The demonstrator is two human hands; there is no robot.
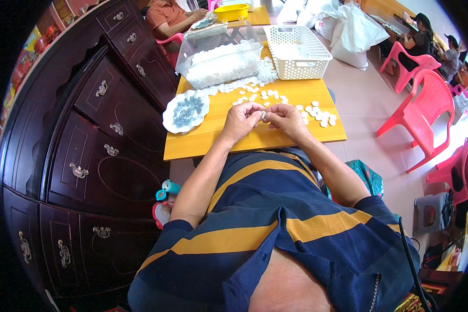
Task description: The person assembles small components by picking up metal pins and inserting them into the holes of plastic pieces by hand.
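Observation:
My left hand [240, 122] and my right hand [288, 121] meet over the near part of a yellow wooden table [203, 147]. Between their fingertips they pinch a small whitish piece [263, 115], mostly hidden by the fingers; its kind is too small to make out. Just beyond and to the right of my hands lie several loose white rounded pieces [316, 111]. A white scalloped plate [167, 115] at the table's left edge holds a heap of tiny grey-blue parts [187, 110].
A clear plastic tub [219, 66] full of whitish pieces and a white perforated basket [302, 68] stand at the table's far side. Dark wooden cabinets [88, 140] line the left. Pink chairs [432, 112], white sacks [351, 39] and other seated people are beyond.

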